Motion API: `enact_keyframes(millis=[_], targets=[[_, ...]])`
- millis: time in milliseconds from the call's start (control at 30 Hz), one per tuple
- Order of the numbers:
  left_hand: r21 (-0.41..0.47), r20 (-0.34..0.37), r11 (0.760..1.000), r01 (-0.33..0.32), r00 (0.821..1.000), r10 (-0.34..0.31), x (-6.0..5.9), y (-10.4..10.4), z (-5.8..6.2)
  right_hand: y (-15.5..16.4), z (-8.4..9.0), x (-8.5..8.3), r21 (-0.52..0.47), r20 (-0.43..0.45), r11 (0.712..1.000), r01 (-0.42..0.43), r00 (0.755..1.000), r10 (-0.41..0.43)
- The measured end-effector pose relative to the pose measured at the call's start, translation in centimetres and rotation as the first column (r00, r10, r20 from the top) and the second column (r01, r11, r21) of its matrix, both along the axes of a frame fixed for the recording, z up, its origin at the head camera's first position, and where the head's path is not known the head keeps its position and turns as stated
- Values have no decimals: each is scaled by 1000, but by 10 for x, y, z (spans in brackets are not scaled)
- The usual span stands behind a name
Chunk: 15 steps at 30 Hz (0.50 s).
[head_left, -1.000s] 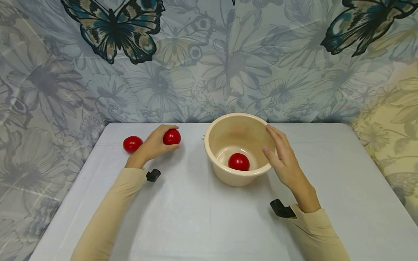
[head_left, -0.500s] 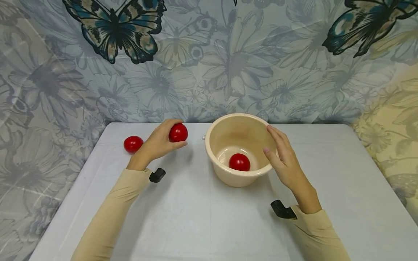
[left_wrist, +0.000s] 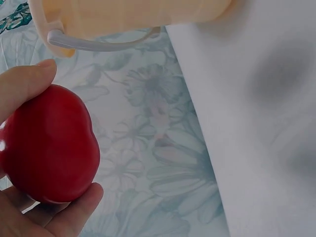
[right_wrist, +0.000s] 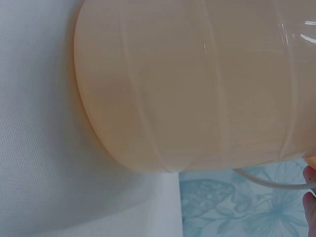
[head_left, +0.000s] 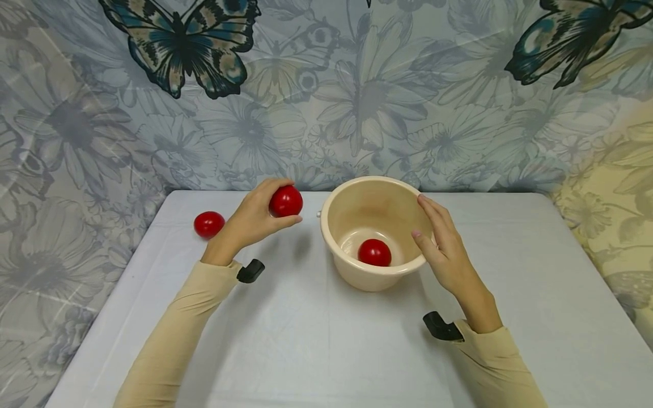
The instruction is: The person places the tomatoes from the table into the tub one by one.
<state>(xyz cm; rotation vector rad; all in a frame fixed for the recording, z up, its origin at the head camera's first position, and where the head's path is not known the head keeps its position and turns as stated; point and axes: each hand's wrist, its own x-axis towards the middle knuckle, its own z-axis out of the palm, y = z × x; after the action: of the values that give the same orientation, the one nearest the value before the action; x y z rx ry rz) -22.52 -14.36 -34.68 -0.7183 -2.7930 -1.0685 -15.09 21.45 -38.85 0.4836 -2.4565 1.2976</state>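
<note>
My left hand [head_left: 251, 222] holds a glossy red tomato [head_left: 286, 201] between thumb and fingers, raised above the table left of a cream bucket [head_left: 364, 279]. Up close in the left wrist view, the tomato [left_wrist: 54, 143] looks slightly lobed. A second tomato [head_left: 374, 253] lies inside the bucket on its bottom. Another tomato [head_left: 208, 225] sits on the table, just behind my left wrist. My right hand [head_left: 445, 255] rests on the bucket's right rim with fingers fairly straight and the thumb tip over the opening. Most of that hand is out of the right wrist view.
A white cloth covers the table [head_left: 316, 351]. Behind it hangs a patterned fabric [head_left: 306, 124] with flowers and butterflies, close to the table's back edge. The bucket's pale handle [left_wrist: 98, 45] hangs along its outer side.
My left hand has lifted the tomato off the table and carried it up and right, toward the bucket. My right hand and the bucket stay in place.
</note>
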Motion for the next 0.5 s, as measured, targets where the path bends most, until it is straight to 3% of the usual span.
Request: enact_keyframes(millis=[500], targets=[[38,-99,998,52,994,-48,2,15,17,1,0,-1,-4,5,1000,-5,1000,5]])
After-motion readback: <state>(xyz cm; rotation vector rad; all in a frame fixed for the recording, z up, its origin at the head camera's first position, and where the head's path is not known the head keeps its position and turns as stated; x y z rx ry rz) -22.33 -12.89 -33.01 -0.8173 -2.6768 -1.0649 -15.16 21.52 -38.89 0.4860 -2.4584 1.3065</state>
